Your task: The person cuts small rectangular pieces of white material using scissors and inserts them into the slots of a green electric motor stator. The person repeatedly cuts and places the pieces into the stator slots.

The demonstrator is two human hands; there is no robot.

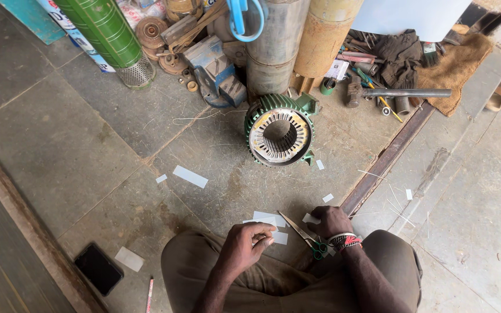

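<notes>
Far left, a green cylinder (101, 32) leans over a white-and-blue printed package (65, 22), with a white printed label (337, 69) lying far right of centre. Near the knees, the left hand (243, 246) pinches white paper strips (269, 219) between closed fingers; the right hand (330, 222) presses a small slip (310, 218) to the floor with curled fingers, just beside green-handled scissors (307, 236) lying open

I sit on a grey stone floor (76, 133). A green motor stator (279, 134) stands on it ahead of me, white paper strips (190, 176) scattered around. Scissors (304, 235) lie by my knees, a black phone (98, 268) and a pencil (149, 294) to my left. A steel pipe (406, 93) rests among tools beyond.
</notes>
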